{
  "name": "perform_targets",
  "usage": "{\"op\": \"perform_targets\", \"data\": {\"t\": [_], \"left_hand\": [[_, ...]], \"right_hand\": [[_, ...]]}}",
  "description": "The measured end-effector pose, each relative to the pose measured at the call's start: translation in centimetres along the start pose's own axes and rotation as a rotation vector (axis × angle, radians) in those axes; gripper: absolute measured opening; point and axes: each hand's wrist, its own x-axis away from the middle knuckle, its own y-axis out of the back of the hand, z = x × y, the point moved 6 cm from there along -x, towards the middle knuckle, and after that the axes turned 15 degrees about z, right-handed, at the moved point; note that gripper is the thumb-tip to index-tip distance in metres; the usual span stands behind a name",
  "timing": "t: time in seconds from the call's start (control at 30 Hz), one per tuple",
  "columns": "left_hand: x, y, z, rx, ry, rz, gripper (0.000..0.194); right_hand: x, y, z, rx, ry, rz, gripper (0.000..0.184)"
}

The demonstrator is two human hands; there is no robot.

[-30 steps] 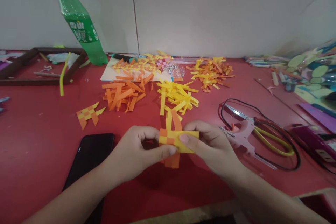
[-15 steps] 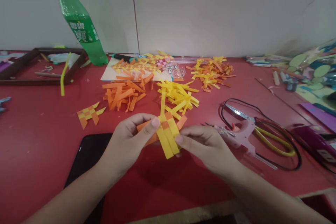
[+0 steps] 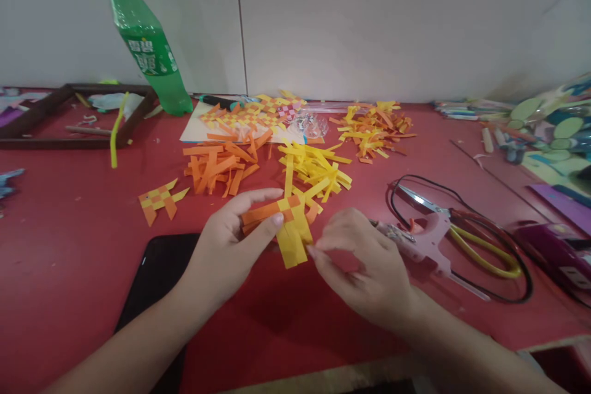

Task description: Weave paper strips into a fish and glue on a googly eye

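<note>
My left hand (image 3: 233, 240) pinches a small woven piece of orange and yellow paper strips (image 3: 287, 225) between thumb and forefinger, just above the red table (image 3: 69, 246). My right hand (image 3: 362, 265) hovers just right of the piece, fingers curled and a little blurred, its fingertips near the yellow strip ends but off the paper. Behind the hands lie a pile of orange strips (image 3: 217, 166) and a pile of yellow strips (image 3: 316, 169).
A black phone (image 3: 159, 271) lies under my left wrist. A pink glue gun (image 3: 425, 240), scissors (image 3: 420, 197) and a coiled cable (image 3: 508, 258) sit at the right. A finished woven piece (image 3: 159, 200), a green bottle (image 3: 148, 49), a wooden frame (image 3: 60, 123) and craft supplies (image 3: 545, 129) surround them.
The woven piece was turned from flat and level to tilted, yellow ends pointing down. My right hand let go of it and drew slightly back; my left hand keeps its pinch.
</note>
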Motion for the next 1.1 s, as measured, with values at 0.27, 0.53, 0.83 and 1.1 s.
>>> {"op": "perform_targets", "data": {"t": [0.27,0.53,0.83,1.1], "left_hand": [[0.0,0.3,-0.4,-0.251,-0.046,-0.012,0.03],[0.3,-0.5,-0.8,-0.465,-0.054,0.069,0.022],[0.5,-2.3,-0.8,-0.526,-0.076,0.294,0.022],[0.2,-2.5,0.4,-0.296,0.022,0.366,0.02]], "right_hand": [[-0.1,-0.6,0.7,0.112,0.157,0.105,0.02],[-0.1,0.2,0.0,0.036,0.033,0.033,0.011],[-0.2,0.2,-1.0,-0.084,-0.133,0.033,0.005],[0.0,-0.5,-1.6,-0.234,-0.179,0.041,0.009]]}}
